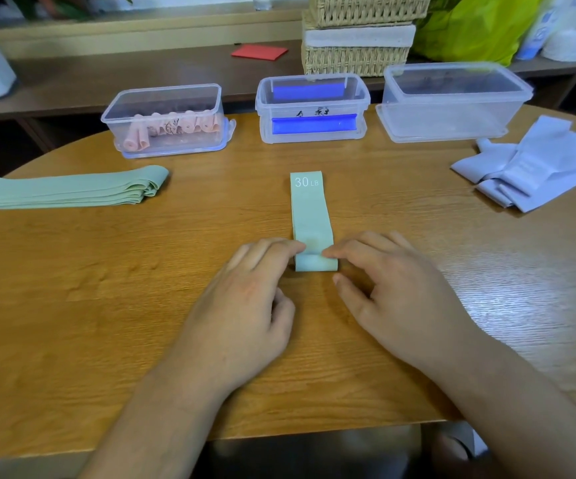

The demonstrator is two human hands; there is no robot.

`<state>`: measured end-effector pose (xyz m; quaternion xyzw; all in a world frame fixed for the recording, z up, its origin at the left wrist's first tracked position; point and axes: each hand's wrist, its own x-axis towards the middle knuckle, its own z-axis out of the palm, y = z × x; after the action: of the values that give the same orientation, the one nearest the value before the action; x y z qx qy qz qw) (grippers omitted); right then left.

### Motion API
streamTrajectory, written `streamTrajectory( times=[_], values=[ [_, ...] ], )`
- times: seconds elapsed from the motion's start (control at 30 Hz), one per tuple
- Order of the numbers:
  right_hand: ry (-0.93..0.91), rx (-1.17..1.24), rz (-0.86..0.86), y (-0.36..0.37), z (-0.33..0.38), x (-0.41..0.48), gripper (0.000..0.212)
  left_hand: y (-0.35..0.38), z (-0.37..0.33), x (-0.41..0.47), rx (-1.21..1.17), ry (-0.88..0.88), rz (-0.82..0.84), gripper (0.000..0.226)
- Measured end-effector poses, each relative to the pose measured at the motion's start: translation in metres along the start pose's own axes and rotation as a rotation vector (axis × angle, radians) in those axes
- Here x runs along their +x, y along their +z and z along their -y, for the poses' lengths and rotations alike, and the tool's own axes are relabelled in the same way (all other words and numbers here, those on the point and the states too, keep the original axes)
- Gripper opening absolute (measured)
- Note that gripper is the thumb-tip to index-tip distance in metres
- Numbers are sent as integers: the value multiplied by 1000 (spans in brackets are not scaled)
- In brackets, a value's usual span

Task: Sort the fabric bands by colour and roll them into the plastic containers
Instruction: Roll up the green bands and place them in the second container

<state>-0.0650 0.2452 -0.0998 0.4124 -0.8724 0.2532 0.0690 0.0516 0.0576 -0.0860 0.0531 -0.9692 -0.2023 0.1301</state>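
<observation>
A pale green band (310, 216) marked "30 LB" lies lengthwise on the wooden table (107, 271), its near end folded over into a first turn. My left hand (245, 305) and my right hand (393, 292) press fingertips on that fold from either side. Behind it stand three plastic containers: the left container (165, 98) holds rolled pink bands (172, 127), the middle container (314, 88) has blue clips and no bands that I can see, and the right container (452, 98) looks empty. A stack of green bands (69, 188) lies at the left, a heap of lilac bands (535, 160) at the right.
Wicker baskets (359, 57) stand on a bench behind the containers, beside a red card (258, 51) and a lime-green bag (476, 25). The table's curved front edge runs just below my forearms.
</observation>
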Motion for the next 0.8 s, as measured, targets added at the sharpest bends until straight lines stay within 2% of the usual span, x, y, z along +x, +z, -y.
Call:
streamTrajectory(
  times=[0.17, 0.27, 0.37, 0.53, 0.67, 0.8],
  values=[
    [0, 21, 3, 0, 1, 7, 25, 1, 2, 2, -76, -83, -62, 55],
    [-61, 21, 28, -4, 5, -4, 25, 3, 10, 3, -232, -168, -117, 46],
    [-103, 4, 52, -7, 7, -17, 24, 3, 13, 3, -314, -210, -95, 45],
    [-100, 27, 61, -8, 4, -19, 22, 2, 14, 3, -207, -134, -76, 44],
    [-98, 6, 73, -7, 5, -20, 23, 1, 12, 2, -10, 41, 73, 54],
    [-93, 21, 64, -7, 5, -19, 23, 1, 14, 3, 45, -18, 102, 58]
  ],
)
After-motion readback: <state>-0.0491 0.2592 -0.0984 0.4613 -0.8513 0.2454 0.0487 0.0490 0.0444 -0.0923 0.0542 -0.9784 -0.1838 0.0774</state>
